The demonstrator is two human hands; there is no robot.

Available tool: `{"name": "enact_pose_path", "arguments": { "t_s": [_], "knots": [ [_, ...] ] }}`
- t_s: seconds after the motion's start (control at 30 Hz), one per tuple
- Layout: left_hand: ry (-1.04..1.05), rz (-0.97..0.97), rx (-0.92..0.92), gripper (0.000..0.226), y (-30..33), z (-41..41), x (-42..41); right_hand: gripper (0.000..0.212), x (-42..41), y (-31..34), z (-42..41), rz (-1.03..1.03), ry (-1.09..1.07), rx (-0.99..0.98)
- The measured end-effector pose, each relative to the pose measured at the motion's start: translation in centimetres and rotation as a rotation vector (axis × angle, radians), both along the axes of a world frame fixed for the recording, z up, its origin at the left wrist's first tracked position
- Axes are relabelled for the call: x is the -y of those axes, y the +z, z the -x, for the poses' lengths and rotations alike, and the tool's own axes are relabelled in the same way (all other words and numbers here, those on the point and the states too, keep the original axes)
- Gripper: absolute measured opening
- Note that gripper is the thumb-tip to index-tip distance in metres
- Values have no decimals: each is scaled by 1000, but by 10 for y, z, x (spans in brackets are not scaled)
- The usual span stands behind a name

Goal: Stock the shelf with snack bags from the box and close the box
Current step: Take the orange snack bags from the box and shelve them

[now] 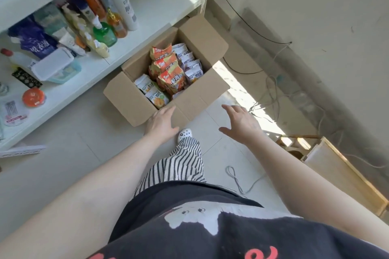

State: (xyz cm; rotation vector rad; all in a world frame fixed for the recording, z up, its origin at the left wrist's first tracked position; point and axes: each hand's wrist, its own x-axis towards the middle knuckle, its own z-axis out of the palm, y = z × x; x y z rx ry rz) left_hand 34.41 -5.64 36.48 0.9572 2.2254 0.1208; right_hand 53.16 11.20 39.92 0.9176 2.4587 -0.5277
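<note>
Head view, looking down at the floor beside a shelf. A cardboard box (168,73) stands on the pale tiled floor (63,164) with all four flaps folded outward, its far end just beside the white shelf (160,0). Inside the box lie snack bags: orange bags (168,69) stacked along the middle, white bags (190,63) along the right side, and further white and green bags (153,92) at the near left corner.

The left hand (162,122) reaches forward with its fingers (168,109) straight and together, the tips over the near flap of the box at the edge of the opening; whether they touch the cardboard cannot be told. It holds nothing. The right hand (240,122) hovers to the right of the near flap, apart from the box, fingers spread and relaxed, empty. The snack bags lie just beyond the left fingertips and well to the left of the right hand.

The left part of the shelf carries bottles (122,6) of household cleaners, a green pump bottle (104,32) and a lidded plastic tub (54,67); its right part, behind the box, is bare. Cables (273,99) run across the floor at right.
</note>
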Motion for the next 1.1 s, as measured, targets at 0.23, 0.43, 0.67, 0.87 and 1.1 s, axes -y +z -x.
{"name": "enact_pose_path", "arguments": {
  "t_s": [0.23,0.43,0.67,0.87,1.1],
  "knots": [
    [2,19,30,81,-1,51,-82,81,-85,4,51,-3,13,-17],
    [140,-75,32,77,-2,83,-136,81,-144,-9,106,39,155,-7],
    [519,-75,-14,76,-25,96,-142,80,-204,-46,192,92,446,31],
    [746,-97,33,75,-87,116,-154,80,-226,-113,248,168,494,88],
    [945,-208,143,86,-219,182,-166,74,-217,-250,296,341,250,5]
  ]
}}
